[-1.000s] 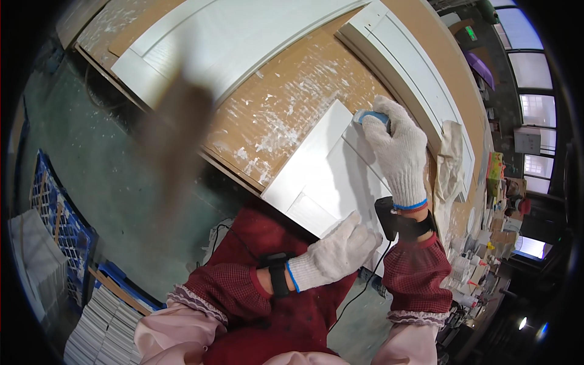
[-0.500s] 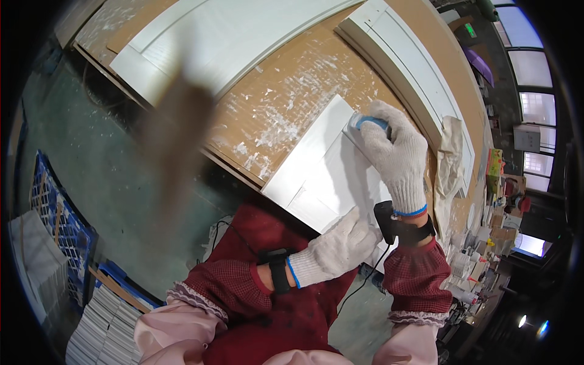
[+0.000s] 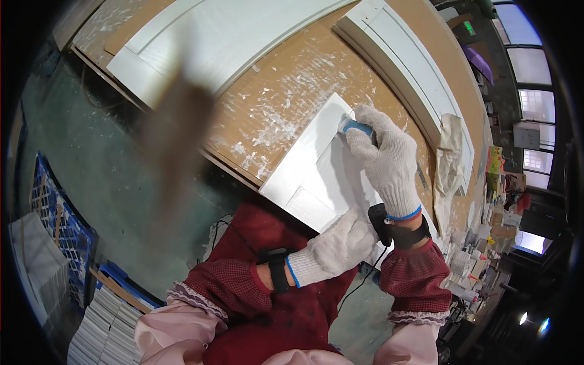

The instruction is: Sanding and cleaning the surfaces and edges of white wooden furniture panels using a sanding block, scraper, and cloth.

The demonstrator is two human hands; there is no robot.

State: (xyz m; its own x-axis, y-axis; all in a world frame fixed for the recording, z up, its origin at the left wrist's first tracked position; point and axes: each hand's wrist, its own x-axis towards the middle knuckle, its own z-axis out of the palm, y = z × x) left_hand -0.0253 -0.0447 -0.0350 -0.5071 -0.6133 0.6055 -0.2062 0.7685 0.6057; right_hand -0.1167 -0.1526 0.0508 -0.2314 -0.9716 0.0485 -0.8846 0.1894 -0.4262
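A white framed panel [image 3: 292, 173] lies on the brown, paint-flecked workbench [image 3: 277, 100], jutting over its near edge. My gloved right hand [image 3: 389, 161] is closed around a small blue hand tool [image 3: 359, 126]. That tool has a pale, greyish edge on its left, which rests at the panel's raised border near the far end; its exact kind is hard to make out. At the panel's near edge, my gloved left hand [image 3: 345, 244] holds on with bent fingers, some of them hidden beneath or behind it. Black straps with small devices circle both wrists.
Larger white panels lie at the far left [image 3: 201, 45] and far right [image 3: 420, 73] of the bench. A crumpled beige cloth [image 3: 448, 161] hangs over the right one. Stacked white boards [image 3: 106, 331] and a blue crate [image 3: 58, 225] stand on the floor at left. A brown blurred object [image 3: 182, 121] blocks part of the view.
My right hand has shifted slightly left across the panel with the blue tool, along the raised border. My left hand stays at the near edge.
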